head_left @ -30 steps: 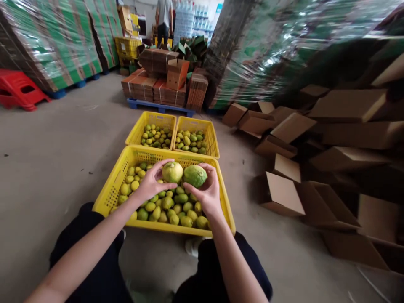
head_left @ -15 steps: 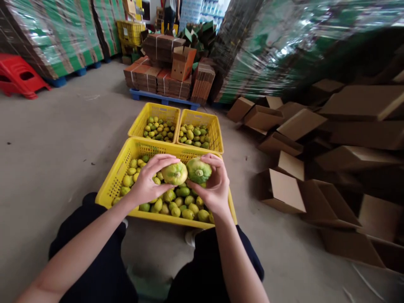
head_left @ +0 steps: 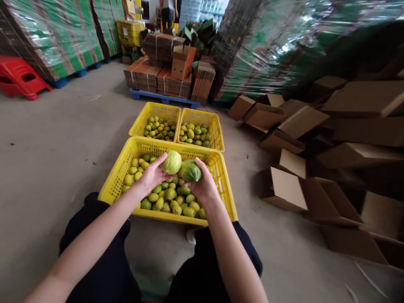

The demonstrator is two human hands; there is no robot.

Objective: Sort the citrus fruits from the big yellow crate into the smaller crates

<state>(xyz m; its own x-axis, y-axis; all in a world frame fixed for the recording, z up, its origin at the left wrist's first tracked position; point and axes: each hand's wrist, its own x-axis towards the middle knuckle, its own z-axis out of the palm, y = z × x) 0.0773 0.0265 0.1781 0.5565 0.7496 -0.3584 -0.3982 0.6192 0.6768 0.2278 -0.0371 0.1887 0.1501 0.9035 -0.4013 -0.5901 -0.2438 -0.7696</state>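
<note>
In the head view my left hand (head_left: 152, 174) is closed around a yellow-green lemon (head_left: 171, 162), its thumb on the near side. My right hand (head_left: 203, 181) grips a greener lemon (head_left: 190, 170), with the thumb along its upper right. The two fruits are side by side above the large yellow crate (head_left: 109, 185), seemingly touching. Below them, many yellow and green lemons (head_left: 170, 194) lie loose in that crate. My forearms cover part of its near left side.
Behind the large crate stand two smaller yellow crates (head_left: 139, 120) (head_left: 217, 130) holding more lemons. Open cardboard boxes (head_left: 288, 185) are heaped at the right. Flattened cartons (head_left: 145, 73) sit on a blue pallet (head_left: 164, 99). A red stool (head_left: 22, 78) is at far left; a person (head_left: 168, 14) stands behind.
Both hands have turned palm-up and rolled the two lemons, so other sides of them show. The left lemon has risen slightly, and the right one has shifted a little left.
</note>
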